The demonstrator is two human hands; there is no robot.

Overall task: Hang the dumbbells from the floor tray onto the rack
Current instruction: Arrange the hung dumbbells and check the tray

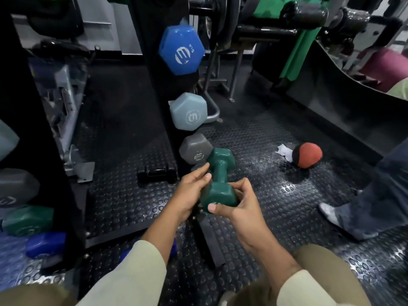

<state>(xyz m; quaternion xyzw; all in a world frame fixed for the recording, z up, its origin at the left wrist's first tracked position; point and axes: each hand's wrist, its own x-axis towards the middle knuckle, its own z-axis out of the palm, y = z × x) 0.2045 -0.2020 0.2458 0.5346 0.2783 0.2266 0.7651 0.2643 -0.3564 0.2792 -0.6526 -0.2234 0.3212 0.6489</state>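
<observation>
While both hands meet low over the studded black rubber floor (254,138), the small dark-green hexagonal dumbbell (218,180) sits between them, tilted, its far head just beside the grey hexagonal dumbbell (195,149) hanging lowest on the black upright rack (159,89). The right hand (240,208) has its grip clamped on the near head, thumb across the end face. The left hand (189,191) touches the handle with fingers nearly straight, its grip apart. Above hang a pale grey-blue dumbbell (188,111) and a bright blue one (181,50). A red-and-black ball (306,154) lies well apart on the floor.
</observation>
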